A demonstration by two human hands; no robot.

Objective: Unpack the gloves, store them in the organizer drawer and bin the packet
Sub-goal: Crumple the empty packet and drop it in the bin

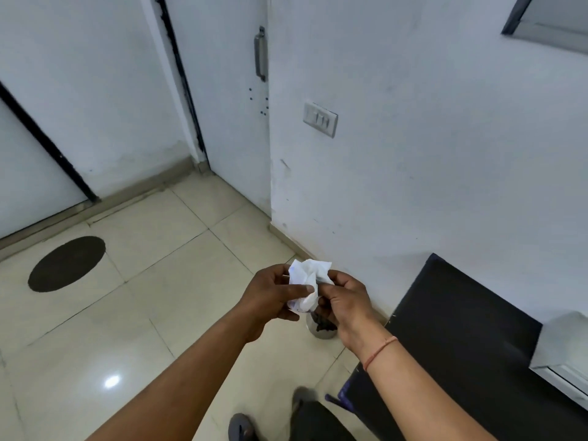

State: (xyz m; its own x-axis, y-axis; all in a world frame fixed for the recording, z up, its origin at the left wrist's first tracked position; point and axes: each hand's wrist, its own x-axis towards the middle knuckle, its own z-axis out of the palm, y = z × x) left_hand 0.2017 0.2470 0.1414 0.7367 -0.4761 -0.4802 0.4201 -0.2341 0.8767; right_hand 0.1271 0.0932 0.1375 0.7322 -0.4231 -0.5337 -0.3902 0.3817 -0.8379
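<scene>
A crumpled white packet [307,283] with faint blue print is held between both hands in the middle of the view. My left hand [270,296] grips its left side, thumb across the front. My right hand [345,302] pinches its right edge. Directly below the hands, a small round steel bin [321,329] with dark contents stands on the floor by the wall, mostly hidden behind my right hand. No gloves or drawer are in view.
A dark table top [451,338] stands at the right against the white wall, with a white box [566,342] at its far edge. A white door with a metal handle [260,54] is ahead. A dark oval mat [66,264] lies on the tiled floor at left. My feet [241,428] show below.
</scene>
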